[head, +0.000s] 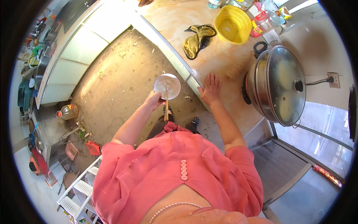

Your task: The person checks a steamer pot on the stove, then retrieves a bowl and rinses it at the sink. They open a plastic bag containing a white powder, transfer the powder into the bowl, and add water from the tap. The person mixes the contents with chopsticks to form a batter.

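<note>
My left hand (155, 100) grips the rim of a white bowl (175, 78) above the floor. Pale residue coats the inside of the bowl. A pair of wooden chopsticks (166, 107) rests in it, their handle ends pointing towards me. My right hand (211, 89) lies palm down on the edge of the marble-patterned countertop (232, 107), fingers spread a little and holding nothing. To its right stands a steel steamer pot (258, 86) under a glass lid (286, 72) with a black knob. Pale food shows dimly through the misted glass.
A yellow plastic basket (233, 39) and a yellow-and-black cloth mitt (195, 44) sit farther along the counter, near several bottles (258, 25). A plugged-in cord (318, 82) runs to the wall socket. At left are an oil jug (68, 112) and a white rack (84, 187).
</note>
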Demonstrator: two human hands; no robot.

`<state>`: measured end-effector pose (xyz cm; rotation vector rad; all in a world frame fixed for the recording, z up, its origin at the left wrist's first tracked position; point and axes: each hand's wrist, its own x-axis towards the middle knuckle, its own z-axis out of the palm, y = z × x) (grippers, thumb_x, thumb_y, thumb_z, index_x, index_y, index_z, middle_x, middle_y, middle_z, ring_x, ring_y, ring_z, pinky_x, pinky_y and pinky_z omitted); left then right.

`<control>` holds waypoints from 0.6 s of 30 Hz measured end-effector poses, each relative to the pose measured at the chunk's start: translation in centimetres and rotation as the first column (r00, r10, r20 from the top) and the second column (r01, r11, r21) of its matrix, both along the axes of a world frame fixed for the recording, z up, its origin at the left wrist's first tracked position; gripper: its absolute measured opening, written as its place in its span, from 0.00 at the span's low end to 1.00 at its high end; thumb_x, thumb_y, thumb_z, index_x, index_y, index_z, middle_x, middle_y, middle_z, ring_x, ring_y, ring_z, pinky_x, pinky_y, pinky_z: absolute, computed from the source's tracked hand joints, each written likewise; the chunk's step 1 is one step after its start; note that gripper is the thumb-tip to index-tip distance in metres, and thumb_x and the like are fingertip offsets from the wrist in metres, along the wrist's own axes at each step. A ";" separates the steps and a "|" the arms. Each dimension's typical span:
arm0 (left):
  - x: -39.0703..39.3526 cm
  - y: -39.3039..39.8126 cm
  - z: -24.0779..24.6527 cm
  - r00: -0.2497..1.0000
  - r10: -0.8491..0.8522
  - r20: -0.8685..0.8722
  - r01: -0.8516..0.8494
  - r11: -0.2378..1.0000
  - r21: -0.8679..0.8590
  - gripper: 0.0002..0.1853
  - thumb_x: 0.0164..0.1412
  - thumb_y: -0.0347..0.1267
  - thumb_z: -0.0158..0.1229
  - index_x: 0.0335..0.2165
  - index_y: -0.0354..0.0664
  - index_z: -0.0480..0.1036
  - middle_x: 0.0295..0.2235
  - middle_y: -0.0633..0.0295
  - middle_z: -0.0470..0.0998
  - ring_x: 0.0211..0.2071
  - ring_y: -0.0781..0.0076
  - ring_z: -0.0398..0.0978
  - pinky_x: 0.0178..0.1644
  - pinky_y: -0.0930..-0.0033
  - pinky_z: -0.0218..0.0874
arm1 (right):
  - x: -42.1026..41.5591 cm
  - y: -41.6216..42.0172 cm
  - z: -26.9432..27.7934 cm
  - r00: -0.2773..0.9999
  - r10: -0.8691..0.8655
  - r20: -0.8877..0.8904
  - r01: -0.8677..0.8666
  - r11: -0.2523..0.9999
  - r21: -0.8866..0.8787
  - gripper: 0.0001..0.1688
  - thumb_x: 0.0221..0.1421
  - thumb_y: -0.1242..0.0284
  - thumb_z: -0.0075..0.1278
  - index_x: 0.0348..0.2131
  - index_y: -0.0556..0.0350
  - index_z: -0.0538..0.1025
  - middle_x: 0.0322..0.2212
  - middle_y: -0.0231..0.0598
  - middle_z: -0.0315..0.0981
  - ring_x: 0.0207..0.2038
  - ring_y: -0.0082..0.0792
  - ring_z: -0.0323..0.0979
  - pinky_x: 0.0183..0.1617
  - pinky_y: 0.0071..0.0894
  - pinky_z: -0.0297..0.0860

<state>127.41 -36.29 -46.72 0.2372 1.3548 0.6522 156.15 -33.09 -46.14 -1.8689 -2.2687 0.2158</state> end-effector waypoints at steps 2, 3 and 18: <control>0.8 0.4 -0.5 1.000 0.011 0.005 -0.011 0.999 -0.036 0.16 0.47 0.20 0.41 0.39 0.36 0.62 0.27 0.52 0.70 0.23 0.62 0.74 0.23 0.66 0.69 | -1.3 1.3 -0.1 0.999 -0.032 0.023 0.033 0.999 -0.026 0.48 0.46 0.53 0.51 0.57 0.60 0.50 0.59 0.47 0.40 0.63 0.48 0.36 0.62 0.57 0.35; 1.2 0.7 -1.1 1.000 -0.009 0.019 0.010 0.999 -0.038 0.16 0.47 0.20 0.41 0.38 0.36 0.62 0.26 0.53 0.70 0.23 0.62 0.74 0.22 0.67 0.69 | -2.1 1.9 0.3 0.999 -0.007 0.032 0.009 0.998 -0.061 0.49 0.46 0.53 0.51 0.58 0.59 0.49 0.60 0.45 0.39 0.63 0.46 0.34 0.63 0.56 0.34; 0.6 4.1 0.3 0.984 -0.138 0.117 0.130 0.989 0.076 0.14 0.50 0.24 0.44 0.38 0.35 0.68 0.26 0.56 0.75 0.23 0.67 0.76 0.26 0.67 0.72 | -9.1 -0.9 2.8 0.921 0.379 -0.091 -0.381 0.925 -0.005 0.30 0.45 0.74 0.48 0.51 0.50 0.67 0.56 0.41 0.53 0.60 0.45 0.47 0.63 0.51 0.39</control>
